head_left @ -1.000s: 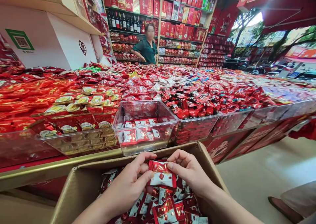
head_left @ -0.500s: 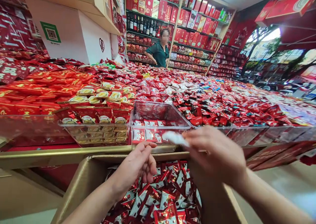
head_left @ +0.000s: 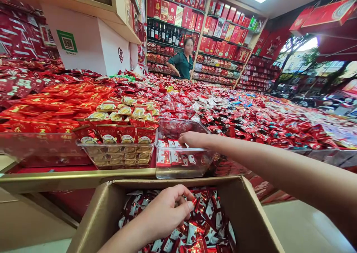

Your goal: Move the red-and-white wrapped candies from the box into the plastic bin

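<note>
My left hand (head_left: 173, 209) is inside an open cardboard box (head_left: 88, 212), its thumb and index finger pinched on a small red candy packet (head_left: 194, 201). Under it lie many loose red-and-white candy packets (head_left: 195, 231). My right hand (head_left: 192, 139) reaches down into a clear plastic bin (head_left: 178, 173) behind the box. Its fingers are curled down at red-and-white packets (head_left: 174, 157) laid in rows along the bin's bottom and front. The fingertips are partly hidden, so what they hold does not show.
Left of the bin stands another clear bin (head_left: 117, 160) packed with durian-print packets. Orange-red packets (head_left: 41, 125) fill the space further left. Heaps of wrapped sweets (head_left: 251, 121) spread behind and right. A person (head_left: 182, 63) in dark green stands by the back shelves.
My right hand has carried a white-looking packet from above the box forward into the clear bin. My left hand, earlier loosely curled, has shifted right and lower and pinches a packet.
</note>
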Tool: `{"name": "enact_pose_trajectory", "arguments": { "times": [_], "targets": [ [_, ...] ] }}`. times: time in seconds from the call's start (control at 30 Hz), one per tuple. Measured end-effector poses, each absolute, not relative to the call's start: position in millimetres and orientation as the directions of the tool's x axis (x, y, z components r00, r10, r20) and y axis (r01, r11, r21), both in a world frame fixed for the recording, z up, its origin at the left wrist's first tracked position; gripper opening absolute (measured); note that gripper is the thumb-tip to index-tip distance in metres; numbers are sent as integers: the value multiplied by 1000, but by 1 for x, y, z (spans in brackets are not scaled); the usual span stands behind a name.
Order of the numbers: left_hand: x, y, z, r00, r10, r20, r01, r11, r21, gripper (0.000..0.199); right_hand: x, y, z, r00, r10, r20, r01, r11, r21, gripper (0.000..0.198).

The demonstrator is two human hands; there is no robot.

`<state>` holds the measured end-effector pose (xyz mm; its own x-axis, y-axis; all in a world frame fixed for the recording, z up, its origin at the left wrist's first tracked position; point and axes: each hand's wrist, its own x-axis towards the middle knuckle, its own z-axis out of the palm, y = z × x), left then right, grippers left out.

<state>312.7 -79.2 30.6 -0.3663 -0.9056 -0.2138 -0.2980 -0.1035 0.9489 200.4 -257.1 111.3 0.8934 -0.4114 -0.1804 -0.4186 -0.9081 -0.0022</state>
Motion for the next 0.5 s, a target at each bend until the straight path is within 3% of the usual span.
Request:
{"name": "enact_pose_trajectory", "arguments": {
  "times": [0.3,0.5],
  "targets": [
    [311,-74,41,-409,-877,-250,-476,-29,879,19,195,-263,98,787,-410,-462,-540,-820,-192,30],
    [311,-73,42,-426,-864,-269,-505,-19,863,20,197,-263,102,783,-410,-469,-549,-809,-209,32]
  ]
}}
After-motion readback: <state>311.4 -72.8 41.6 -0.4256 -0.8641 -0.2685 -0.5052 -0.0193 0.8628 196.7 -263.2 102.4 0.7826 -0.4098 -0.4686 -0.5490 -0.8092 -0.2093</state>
